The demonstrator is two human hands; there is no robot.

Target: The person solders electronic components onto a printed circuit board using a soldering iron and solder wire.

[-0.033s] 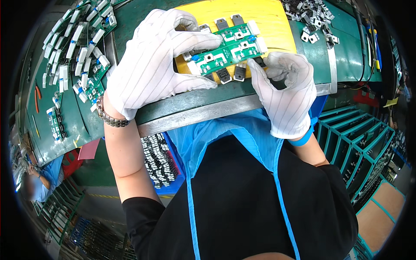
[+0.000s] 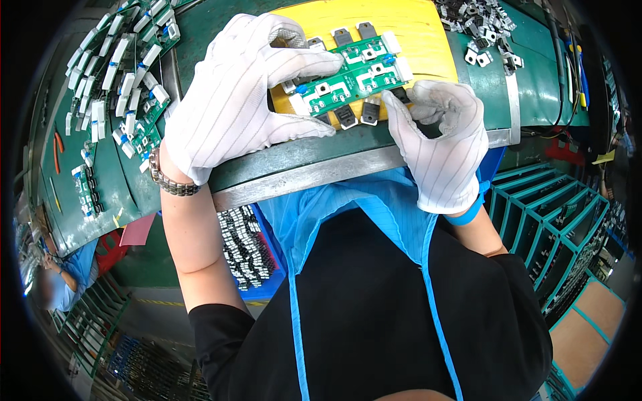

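A green circuit board [image 2: 351,75] lies tilted over a yellow pad [image 2: 428,40], with white connectors at its ends. Black transistors [image 2: 370,111] stick out along its near and far edges. My left hand [image 2: 247,87], in a white striped glove, grips the board's left end, its fingers on top and its thumb along the near side. At the near right corner, my gloved right hand [image 2: 441,134] is closed, thumb and fingertips around a black transistor [image 2: 401,95] at the board's edge. Part of that transistor is hidden by the fingers.
Several boards with white blocks [image 2: 124,73] pile up at the left; loose transistors [image 2: 478,30] lie at the back right. Orange-handled pliers [image 2: 58,150] rest on the left bench. A metal bench edge [image 2: 307,175] runs before me, above a blue bin [image 2: 271,289]. Teal racks [image 2: 545,200] stand right.
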